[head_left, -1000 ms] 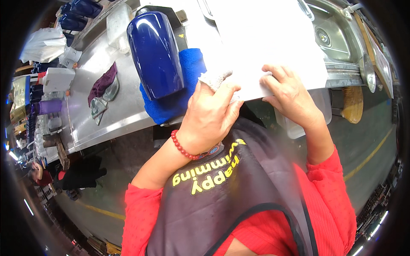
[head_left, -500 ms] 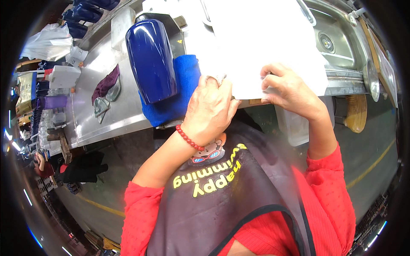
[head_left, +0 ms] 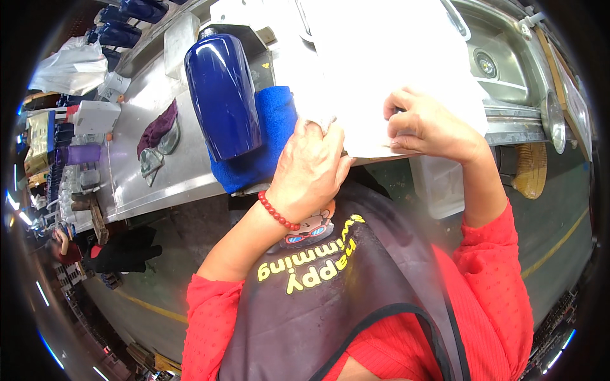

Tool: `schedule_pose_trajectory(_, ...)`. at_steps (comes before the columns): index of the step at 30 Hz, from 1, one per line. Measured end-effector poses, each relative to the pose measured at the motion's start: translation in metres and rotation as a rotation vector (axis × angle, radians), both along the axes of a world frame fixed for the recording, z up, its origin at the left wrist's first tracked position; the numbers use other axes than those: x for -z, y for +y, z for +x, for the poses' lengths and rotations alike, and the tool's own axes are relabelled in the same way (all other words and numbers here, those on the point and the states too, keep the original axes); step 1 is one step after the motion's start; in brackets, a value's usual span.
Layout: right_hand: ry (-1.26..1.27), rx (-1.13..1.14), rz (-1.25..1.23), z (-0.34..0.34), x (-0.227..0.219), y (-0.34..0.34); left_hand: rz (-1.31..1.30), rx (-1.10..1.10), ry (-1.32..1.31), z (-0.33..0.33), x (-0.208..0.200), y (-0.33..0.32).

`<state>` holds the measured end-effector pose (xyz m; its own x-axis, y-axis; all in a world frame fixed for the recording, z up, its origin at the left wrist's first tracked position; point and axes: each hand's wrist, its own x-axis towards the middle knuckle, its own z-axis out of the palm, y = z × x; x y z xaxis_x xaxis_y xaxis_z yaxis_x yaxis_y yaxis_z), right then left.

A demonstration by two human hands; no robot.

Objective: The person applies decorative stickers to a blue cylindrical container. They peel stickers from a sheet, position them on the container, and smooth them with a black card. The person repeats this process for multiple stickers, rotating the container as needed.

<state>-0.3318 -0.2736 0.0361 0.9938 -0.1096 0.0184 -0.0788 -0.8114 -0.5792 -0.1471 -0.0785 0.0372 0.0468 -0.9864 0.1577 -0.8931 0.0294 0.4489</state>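
Note:
My left hand (head_left: 311, 159), with a red bead bracelet at the wrist, is closed on a crumpled white cloth (head_left: 323, 120) near the front edge of a glaring white surface (head_left: 394, 57). To the right, my right hand (head_left: 429, 127) rests at the same edge with curled fingers. A dark speck shows between its thumb and index finger, too small to name. Left of my left hand, a glossy dark blue bottle (head_left: 222, 95) lies on its side on a bright blue towel (head_left: 277, 117), its neck pointing away from me.
A steel sink (head_left: 508, 54) is at the far right, and a translucent bin (head_left: 438, 184) stands below the edge. On the steel bench at left lies a purple cloth (head_left: 155, 130). More blue bottles (head_left: 119, 33) and a white plastic bag (head_left: 71, 66) are at far left.
My right hand has shifted slightly up and left, its fingers curling more. My left hand keeps its grip on the cloth. The bottle and towel appear slightly lower in view.

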Motion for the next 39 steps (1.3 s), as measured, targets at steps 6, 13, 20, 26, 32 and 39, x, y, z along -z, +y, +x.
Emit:
schedule_pose_trajectory(6,-0.244,0.231,-0.355,0.01,-0.039,-0.033,-0.111,0.026,-0.147,0.013,-0.038,-0.017)
schedule_pose_trajectory(13,-0.716,0.53,-0.942,0.057,-0.122,-0.091,-0.226,0.206,-0.54,0.032,-0.042,-0.15)
schedule_pose_trajectory(20,-0.619,0.641,-0.739,-0.01,-0.084,-0.09,0.244,0.206,-0.445,0.056,-0.018,-0.23)
schedule_pose_trajectory(26,-0.505,0.784,-0.552,-0.069,-0.059,-0.077,0.079,-0.189,-0.302,0.115,-0.04,-0.279)
schedule_pose_trajectory(32,-0.464,0.784,-0.403,-0.069,-0.043,-0.072,0.334,-0.111,-0.491,0.097,0.001,-0.29)
schedule_pose_trajectory(39,-0.448,0.731,-0.223,-0.048,-0.031,-0.08,0.155,0.039,-0.262,0.112,-0.018,-0.309)
